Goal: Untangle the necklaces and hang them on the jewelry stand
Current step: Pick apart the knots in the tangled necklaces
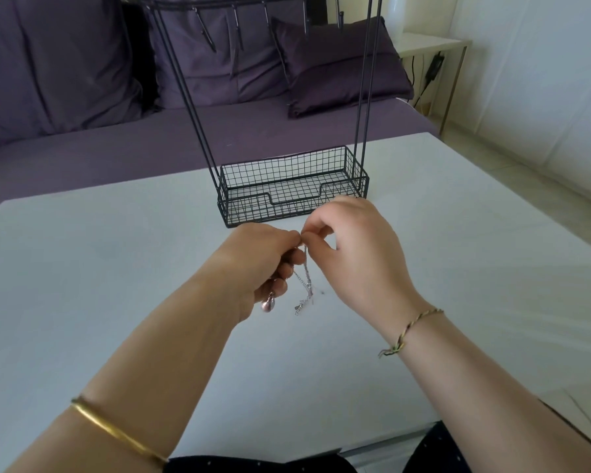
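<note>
1. The left hand (263, 264) hovers above the white worktop (116, 268). Its fingers (296, 257) are curled in around a bunch of thin silvery necklaces (306, 285).
2. The right hand (359, 254) is just beside it, fingertip to fingertip. Its thumb and forefinger are pressed together, pinching the chain at the top of the bunch, and the other fingers are loosely bent.
3. The necklaces hang in the air between the two hands, clear of the worktop. Two or more strands run down twisted together, and a loose end with a small clasp dangles at the bottom. How many chains there are cannot be told.
4. A rosy, drop-shaped pendant (269, 303) hangs under the left palm, beside the chains.
5. The black wire jewelry stand (290, 196) stands upright on the worktop just beyond the hands. Its mesh basket forms the base, and thin posts rise to a top bar with hooks (236, 18). Nothing hangs on the hooks that are in view.
6. A gold bangle (116, 431) sits on the left forearm, and a braided cord bracelet (413, 327) on the right wrist.
7. Behind the worktop is a purple sofa (82, 148) with a dark cushion (338, 73). A white side table (430, 42) stands to the right of it.
</note>
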Available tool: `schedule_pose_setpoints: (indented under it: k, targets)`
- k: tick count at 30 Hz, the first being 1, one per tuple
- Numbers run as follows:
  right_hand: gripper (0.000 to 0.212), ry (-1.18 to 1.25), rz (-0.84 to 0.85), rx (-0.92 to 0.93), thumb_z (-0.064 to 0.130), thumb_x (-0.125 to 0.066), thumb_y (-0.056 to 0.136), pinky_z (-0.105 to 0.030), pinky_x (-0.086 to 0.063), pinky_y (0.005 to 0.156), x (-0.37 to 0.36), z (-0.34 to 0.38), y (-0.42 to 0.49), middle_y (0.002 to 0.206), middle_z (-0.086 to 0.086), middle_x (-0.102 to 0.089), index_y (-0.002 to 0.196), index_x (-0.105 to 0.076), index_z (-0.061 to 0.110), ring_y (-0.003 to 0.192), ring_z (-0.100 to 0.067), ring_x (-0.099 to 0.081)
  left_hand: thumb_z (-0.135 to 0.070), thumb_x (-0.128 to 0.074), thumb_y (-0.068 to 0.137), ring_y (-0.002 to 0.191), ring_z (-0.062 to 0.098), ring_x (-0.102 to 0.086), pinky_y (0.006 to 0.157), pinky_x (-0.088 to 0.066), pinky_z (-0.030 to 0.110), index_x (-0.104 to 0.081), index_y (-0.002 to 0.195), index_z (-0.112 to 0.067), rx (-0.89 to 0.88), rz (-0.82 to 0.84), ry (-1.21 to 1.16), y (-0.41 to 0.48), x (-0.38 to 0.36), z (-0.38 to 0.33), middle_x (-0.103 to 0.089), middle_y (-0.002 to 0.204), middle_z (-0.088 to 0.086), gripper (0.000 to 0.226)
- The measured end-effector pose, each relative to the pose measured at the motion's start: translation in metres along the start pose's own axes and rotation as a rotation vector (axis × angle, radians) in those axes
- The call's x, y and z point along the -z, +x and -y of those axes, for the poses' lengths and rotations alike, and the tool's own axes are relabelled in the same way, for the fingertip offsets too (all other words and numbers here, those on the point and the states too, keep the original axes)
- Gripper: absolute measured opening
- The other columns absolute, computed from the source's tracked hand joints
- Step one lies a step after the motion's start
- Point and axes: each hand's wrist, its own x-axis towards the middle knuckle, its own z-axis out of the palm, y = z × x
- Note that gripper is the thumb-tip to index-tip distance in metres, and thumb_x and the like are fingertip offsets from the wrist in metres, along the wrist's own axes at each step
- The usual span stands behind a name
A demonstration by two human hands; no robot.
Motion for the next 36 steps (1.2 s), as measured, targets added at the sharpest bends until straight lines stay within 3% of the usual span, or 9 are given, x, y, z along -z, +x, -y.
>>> schedule_pose_setpoints:
  k: [5, 10, 12, 15, 20, 25, 30, 33, 36]
  targets:
    - [0.010, 0.324, 0.011, -0.173, 0.007, -0.060, 0.082, -0.030, -0.047, 0.068, 0.004, -0.002, 0.003, 0.074, 0.003, -0.064, 0.074, -0.066, 0.010, 0.074, -0.013, -0.058, -0.020, -0.047, 0.097, 0.048, 0.014, -0.046, 0.055, -0.040, 0.027, -0.058, 0.072, -0.012, -0.097, 0.036, 0.182, -0.005, -0.001, 0.000, -0.062, 0.066, 0.001, 0.029]
    - [0.012, 0.393, 0.079, -0.213, 0.007, -0.058, 0.085, -0.016, -0.038, 0.055, 0.007, -0.001, 0.003, 0.065, 0.009, -0.056, 0.076, -0.065, 0.008, 0.058, -0.003, -0.049, -0.020, -0.046, 0.097, 0.046, 0.006, -0.049, 0.045, -0.044, 0.018, -0.059, 0.076, -0.009, -0.142, 0.048, 0.266, -0.007, -0.003, -0.001, -0.065, 0.063, -0.004, 0.027]
    - [0.013, 0.460, 0.113, -0.256, 0.007, -0.056, 0.086, -0.019, -0.041, 0.055, 0.007, 0.000, 0.003, 0.064, 0.007, -0.057, 0.075, -0.064, 0.006, 0.058, -0.002, -0.049, -0.020, -0.047, 0.097, 0.044, 0.006, -0.048, 0.044, -0.043, 0.019, -0.058, 0.078, -0.009, -0.129, 0.045, 0.225, -0.007, -0.001, -0.002, -0.064, 0.061, -0.004, 0.025]
    - [0.015, 0.595, 0.095, -0.396, 0.008, -0.055, 0.086, -0.031, -0.046, 0.062, 0.007, -0.001, 0.005, 0.069, -0.003, -0.059, 0.076, -0.063, 0.002, 0.069, -0.014, -0.054, -0.024, -0.049, 0.097, 0.045, 0.008, -0.047, 0.043, -0.042, 0.020, -0.057, 0.078, -0.011, -0.106, 0.098, 0.151, -0.009, 0.001, -0.005, -0.063, 0.060, -0.004, 0.024]
    - [0.018, 0.755, 0.098, -0.515, 0.010, -0.054, 0.088, -0.020, -0.044, 0.054, 0.008, -0.002, 0.005, 0.068, 0.004, -0.060, 0.071, -0.059, 0.013, 0.066, -0.008, -0.058, -0.023, -0.054, 0.095, 0.042, 0.007, -0.043, 0.042, -0.039, 0.019, -0.056, 0.071, -0.012, -0.080, 0.206, 0.231, -0.012, 0.002, -0.006, -0.059, 0.056, -0.004, 0.027]
    - [0.019, 0.741, 0.106, -0.481, 0.008, -0.051, 0.091, -0.021, -0.045, 0.054, 0.008, -0.002, 0.005, 0.072, 0.006, -0.066, 0.074, -0.057, 0.014, 0.060, -0.004, -0.058, -0.017, -0.052, 0.092, 0.040, 0.009, -0.040, 0.043, -0.038, 0.020, -0.055, 0.072, -0.010, -0.086, 0.136, 0.356, -0.009, 0.005, -0.003, -0.057, 0.050, -0.006, 0.021]
    - [0.017, 0.666, 0.063, -0.437, 0.002, -0.048, 0.088, -0.020, -0.047, 0.052, 0.007, -0.001, 0.005, 0.070, 0.004, -0.064, 0.077, -0.053, 0.013, 0.058, -0.004, -0.056, -0.017, -0.053, 0.088, 0.051, 0.011, -0.042, 0.044, -0.039, 0.020, -0.057, 0.079, -0.013, -0.087, 0.091, 0.466, -0.007, 0.001, 0.001, -0.062, 0.069, -0.001, 0.010]
    - [0.017, 0.847, 0.090, -0.580, -0.003, -0.048, 0.086, -0.022, -0.042, 0.050, 0.009, 0.000, 0.006, 0.068, 0.001, -0.060, 0.083, -0.050, 0.015, 0.056, -0.009, -0.050, -0.021, -0.053, 0.086, 0.056, 0.015, -0.045, 0.053, -0.042, 0.025, -0.057, 0.082, -0.014, -0.072, 0.044, 0.498, -0.004, 0.003, 0.002, -0.058, 0.082, 0.003, 0.009]
    - [0.022, 1.129, 0.147, -0.702, -0.004, -0.043, 0.089, -0.021, -0.034, 0.045, 0.013, 0.000, 0.009, 0.067, -0.002, -0.054, 0.083, -0.049, 0.016, 0.052, -0.011, -0.042, -0.016, -0.054, 0.084, 0.051, 0.014, -0.041, 0.049, -0.040, 0.023, -0.054, 0.076, -0.013, -0.010, -0.010, 0.300, -0.003, 0.004, -0.002, -0.053, 0.081, 0.004, 0.009]
